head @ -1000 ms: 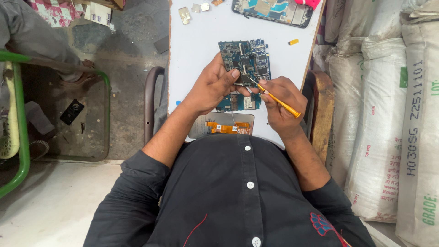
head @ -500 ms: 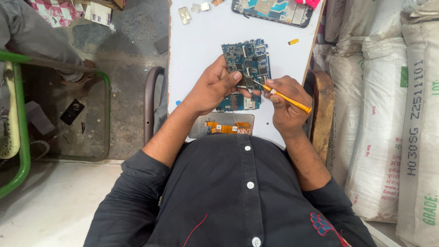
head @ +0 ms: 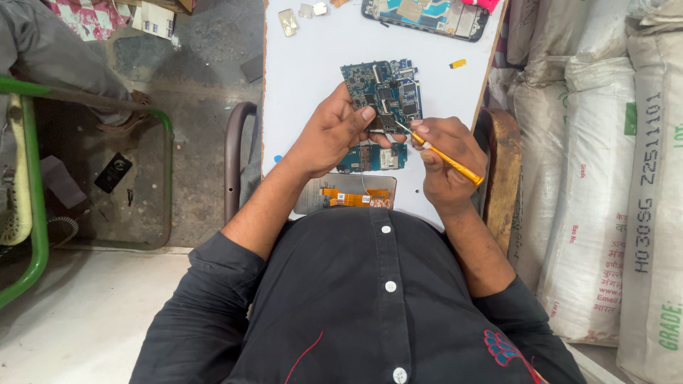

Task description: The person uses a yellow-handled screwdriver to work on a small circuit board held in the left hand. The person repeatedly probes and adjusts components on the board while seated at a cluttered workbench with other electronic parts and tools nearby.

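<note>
Nearest to the person lies a phone panel (head: 346, 193) with an orange flex cable on the white table (head: 306, 85). Above it, the left hand (head: 333, 131) has its fingers closed on a blue circuit board (head: 383, 96), and the right hand (head: 442, 160) pinches a yellow screwdriver (head: 445, 154) whose tip touches the board. Farther away lies an opened phone (head: 425, 16).
</note>
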